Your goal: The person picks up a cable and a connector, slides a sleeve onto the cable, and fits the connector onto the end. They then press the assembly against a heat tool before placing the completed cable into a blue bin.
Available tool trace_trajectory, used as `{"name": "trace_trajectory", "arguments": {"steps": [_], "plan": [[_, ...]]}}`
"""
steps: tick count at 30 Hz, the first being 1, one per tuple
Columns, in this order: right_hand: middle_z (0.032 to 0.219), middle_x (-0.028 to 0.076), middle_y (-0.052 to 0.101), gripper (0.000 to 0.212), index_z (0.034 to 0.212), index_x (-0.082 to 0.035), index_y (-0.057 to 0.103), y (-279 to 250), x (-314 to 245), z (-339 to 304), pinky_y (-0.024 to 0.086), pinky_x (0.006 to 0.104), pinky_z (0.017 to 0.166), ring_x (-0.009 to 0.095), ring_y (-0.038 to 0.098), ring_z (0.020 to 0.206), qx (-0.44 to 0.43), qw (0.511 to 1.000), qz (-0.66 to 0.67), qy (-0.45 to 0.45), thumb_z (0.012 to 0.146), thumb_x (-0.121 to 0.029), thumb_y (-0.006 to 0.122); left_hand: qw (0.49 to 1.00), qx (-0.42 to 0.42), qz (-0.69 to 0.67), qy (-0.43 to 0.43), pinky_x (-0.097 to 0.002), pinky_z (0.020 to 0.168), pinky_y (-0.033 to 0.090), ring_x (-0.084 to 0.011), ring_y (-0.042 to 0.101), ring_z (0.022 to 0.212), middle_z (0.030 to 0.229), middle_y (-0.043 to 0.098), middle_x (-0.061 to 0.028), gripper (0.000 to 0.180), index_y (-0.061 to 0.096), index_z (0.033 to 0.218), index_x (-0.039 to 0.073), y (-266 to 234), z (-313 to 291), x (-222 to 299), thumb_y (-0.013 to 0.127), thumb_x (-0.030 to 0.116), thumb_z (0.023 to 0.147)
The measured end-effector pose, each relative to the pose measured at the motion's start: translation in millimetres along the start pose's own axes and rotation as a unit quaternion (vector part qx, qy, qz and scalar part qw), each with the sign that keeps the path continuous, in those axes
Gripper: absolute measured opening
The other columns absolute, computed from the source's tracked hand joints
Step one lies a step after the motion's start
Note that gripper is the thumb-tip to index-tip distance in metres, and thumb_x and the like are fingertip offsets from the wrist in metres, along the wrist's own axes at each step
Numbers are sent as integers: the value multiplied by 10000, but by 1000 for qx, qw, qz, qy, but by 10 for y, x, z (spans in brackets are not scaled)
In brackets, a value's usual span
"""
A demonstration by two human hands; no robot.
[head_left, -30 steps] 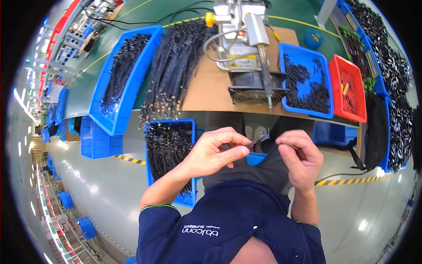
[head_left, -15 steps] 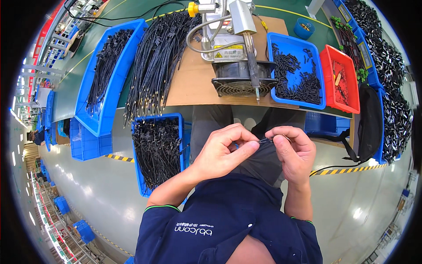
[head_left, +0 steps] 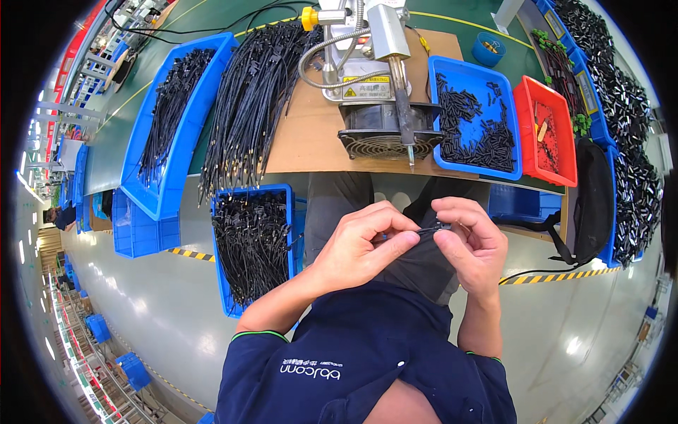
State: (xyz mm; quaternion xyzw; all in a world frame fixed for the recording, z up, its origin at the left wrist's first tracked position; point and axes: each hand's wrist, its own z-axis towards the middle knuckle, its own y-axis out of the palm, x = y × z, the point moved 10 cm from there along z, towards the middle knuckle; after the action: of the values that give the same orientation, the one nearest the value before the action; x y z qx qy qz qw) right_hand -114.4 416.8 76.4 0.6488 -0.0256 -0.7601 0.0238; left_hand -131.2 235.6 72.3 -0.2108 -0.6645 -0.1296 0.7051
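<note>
In front of my lap, my left hand (head_left: 366, 246) pinches a thin black cable (head_left: 428, 230) between thumb and forefinger. My right hand (head_left: 472, 244) has thumb and forefinger closed around a small black piece (head_left: 443, 226) at the cable's end; its exact kind is too small to tell. The rest of the cable is hidden by my fingers. Beyond my hands, a heat gun nozzle (head_left: 406, 106) points down over the table edge, beside a black fan (head_left: 385, 131).
A blue tray of short black tubes (head_left: 480, 116) and a red bin (head_left: 544, 131) stand at the right. Bundled black cables (head_left: 251, 92) lie at the left, next to a long blue bin (head_left: 131, 166). Another blue bin (head_left: 291, 212) full of cables sits below the table edge.
My right thumb and forefinger have parted a little, and the small black piece at the cable's end now shows between them. My left hand keeps its pinch, shifted slightly.
</note>
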Motion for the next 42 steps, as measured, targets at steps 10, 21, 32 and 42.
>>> {"name": "trace_trajectory", "arguments": {"steps": [10, 21, 32, 42], "plan": [[1067, 55, 708, 55, 1054, 15, 705, -768, -343, 64, 483, 200, 774, 65, 621, 859, 153, 984, -54, -68, 1005, 37, 695, 997, 6, 57, 46, -250, 661, 485, -103, 631, 754, 933, 693, -67, 95, 769, 1045, -19, 189, 128, 83, 763, 62, 996], [1059, 33, 746, 220, 1227, 29, 767, -1853, -423, 101, 501, 221, 760, 46, 597, 836, 376, 889, -248, -79, 1044, -84, 717, 999, 1, 35, -29, -258, 676, 466, -96, 607, 771, 916, 684, -51, 107, 756, 1027, -24, 74, -9, -76, 741, 80, 1008], [1059, 100, 739, 246, 1101, 42, 781, -178, -131, -13, 351, 188, 566, 25, 523, 696, -43, 987, -132, -75, 863, 90, 818, 999, -9, 19, -30, -235, 656, 463, -48, 571, 752, 952, 685, -34, 161, 753, 1136, -3, 106, 176, 26, 757, 106, 1017], [1019, 62, 753, 193, 1087, 37, 794, -119, 146, -111, 301, 196, 532, -11, 401, 583, 11, 998, -58, -5, 904, -6, 837, 971, 82, 179, 139, -234, 527, 401, -77, 553, 622, 928, 710, -55, 198, 778, 1069, 27, 31, 138, 325, 860, 52, 891]]}}
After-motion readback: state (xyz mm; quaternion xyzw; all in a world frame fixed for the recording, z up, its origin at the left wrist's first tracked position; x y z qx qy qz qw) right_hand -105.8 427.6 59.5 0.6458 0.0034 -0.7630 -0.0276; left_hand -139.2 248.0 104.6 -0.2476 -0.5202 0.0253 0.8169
